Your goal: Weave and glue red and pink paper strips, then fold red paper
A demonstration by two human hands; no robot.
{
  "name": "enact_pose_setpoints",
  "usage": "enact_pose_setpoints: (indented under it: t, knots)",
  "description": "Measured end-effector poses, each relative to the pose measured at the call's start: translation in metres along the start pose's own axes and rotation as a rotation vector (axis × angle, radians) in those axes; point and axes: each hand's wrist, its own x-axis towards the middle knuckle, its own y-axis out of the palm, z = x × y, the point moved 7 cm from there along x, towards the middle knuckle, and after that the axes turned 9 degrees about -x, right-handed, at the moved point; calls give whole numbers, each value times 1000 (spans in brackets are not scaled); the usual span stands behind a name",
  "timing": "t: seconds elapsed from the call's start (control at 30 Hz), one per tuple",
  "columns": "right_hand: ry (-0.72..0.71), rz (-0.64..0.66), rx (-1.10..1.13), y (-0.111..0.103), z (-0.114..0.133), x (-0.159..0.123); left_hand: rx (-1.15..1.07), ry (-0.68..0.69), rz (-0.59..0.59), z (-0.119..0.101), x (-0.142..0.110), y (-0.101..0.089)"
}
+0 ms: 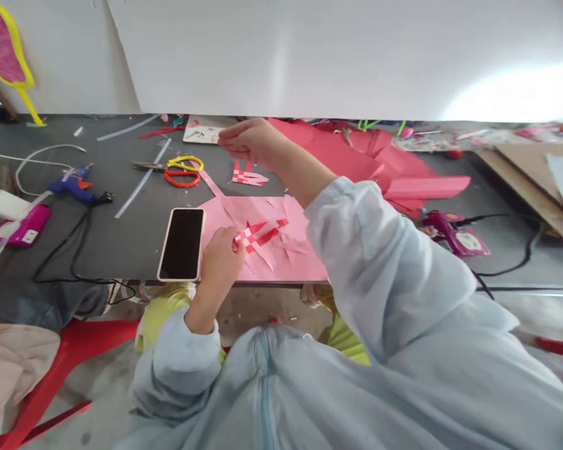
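My left hand [223, 255] is closed on the left end of a red-and-pink woven paper piece [259, 236], whose loose strips fan out to the right. Under it lies a pink paper sheet [300, 270] with cut paper strips on top. My right hand [253, 142] is raised over the table further back, its fingers stretched to the left, with nothing visible in them. Just below that hand a second, smaller woven paper piece [248, 175] rests on the dark table. Scissors [181, 170] with yellow and red handles lie to its left. A phone [182, 244] is beside my left hand.
Red paper sheets [338, 150] are heaped at the back right. A blue glue gun [77, 184] with cables sits at the left, near a magenta box [23, 228]. Another magenta device [457, 234] and cardboard [530, 181] are at the right. A white panel [281, 56] stands behind.
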Motion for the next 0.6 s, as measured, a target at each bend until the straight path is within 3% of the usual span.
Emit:
enact_pose_setpoints:
  t: [0.13,0.27,0.47,0.6]
  knots:
    - [-25,-2,239,-39,-18,-62,-30,35,-42,-10,3,-4]
    - [-84,-12,197,-61,-39,-111,-124,19,-64,-12,8,-6]
    - [-129,-123,114,-82,-68,-149,-465,5,-116,6,21,-5]
    - [-124,-230,-18,-94,-71,-171,-701,-40,-225,15,27,-10]
